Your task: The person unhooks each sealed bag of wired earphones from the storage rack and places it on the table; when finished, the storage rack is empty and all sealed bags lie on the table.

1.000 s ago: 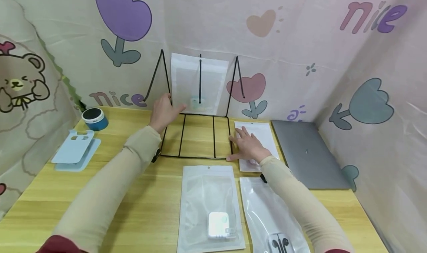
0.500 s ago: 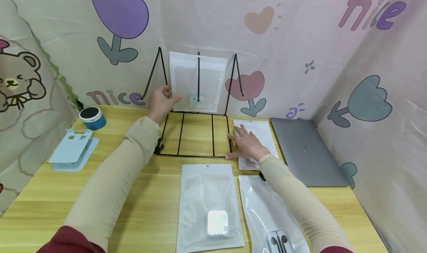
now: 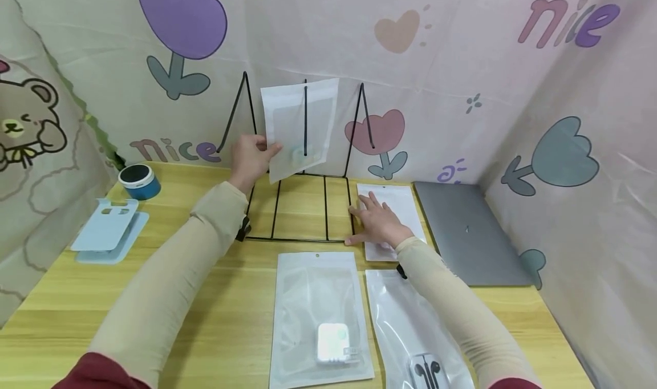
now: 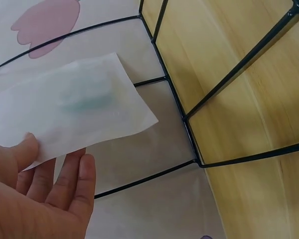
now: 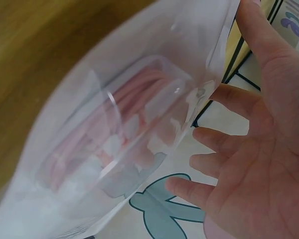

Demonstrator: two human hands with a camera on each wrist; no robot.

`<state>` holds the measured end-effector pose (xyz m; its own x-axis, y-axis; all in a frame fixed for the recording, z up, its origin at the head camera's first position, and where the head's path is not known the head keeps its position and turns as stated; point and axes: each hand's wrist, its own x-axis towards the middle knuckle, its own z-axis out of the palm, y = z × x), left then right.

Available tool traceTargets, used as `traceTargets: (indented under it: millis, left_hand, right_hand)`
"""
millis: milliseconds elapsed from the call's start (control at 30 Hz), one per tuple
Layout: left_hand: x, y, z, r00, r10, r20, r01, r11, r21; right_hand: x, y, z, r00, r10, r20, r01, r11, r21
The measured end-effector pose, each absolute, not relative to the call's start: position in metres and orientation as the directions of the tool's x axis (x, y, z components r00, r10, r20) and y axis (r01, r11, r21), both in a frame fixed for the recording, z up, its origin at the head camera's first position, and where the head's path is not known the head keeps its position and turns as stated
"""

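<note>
A black wire rack [image 3: 326, 206] stands against the back wall, with a white zip pouch [image 3: 295, 115] hanging on its middle hook. My left hand [image 3: 251, 158] pinches the pouch's left edge, thumb in front and fingers behind, as the left wrist view shows. The pouch [image 4: 84, 99] is turned at an angle; something greenish shows faintly through it. My right hand [image 3: 380, 223] lies with fingers spread at the rack base's right side, over another white pouch [image 3: 405, 203]. In the right wrist view, that pouch [image 5: 109, 134] holds a coiled pink cable beside my palm.
In front lie a pouch with a white charger [image 3: 308, 286] and a pouch with earphones [image 3: 405, 303]. A grey laptop-like slab [image 3: 467, 229] is at the right. A light-blue stand [image 3: 108, 226] and a blue round container [image 3: 141, 183] sit at the left.
My left hand has taken the hanging pouch's left edge and swung it forward, so the pouch now stands at a slant. My right hand has stayed in place.
</note>
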<state>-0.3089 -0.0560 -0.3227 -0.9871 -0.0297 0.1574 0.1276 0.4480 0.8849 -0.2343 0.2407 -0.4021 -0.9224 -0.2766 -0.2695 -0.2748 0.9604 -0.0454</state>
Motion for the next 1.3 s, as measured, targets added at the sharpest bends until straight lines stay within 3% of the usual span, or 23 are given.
traceTargets:
  millis: [1300]
  left_hand:
    - [-0.227,-0.090,-0.338,-0.959,0.142,0.244,0.283,0.461,0.841]
  right_hand:
    - [-0.234,0.241,-0.405,-0.928,-0.274,-0.253,-0.272,0.961,-0.044]
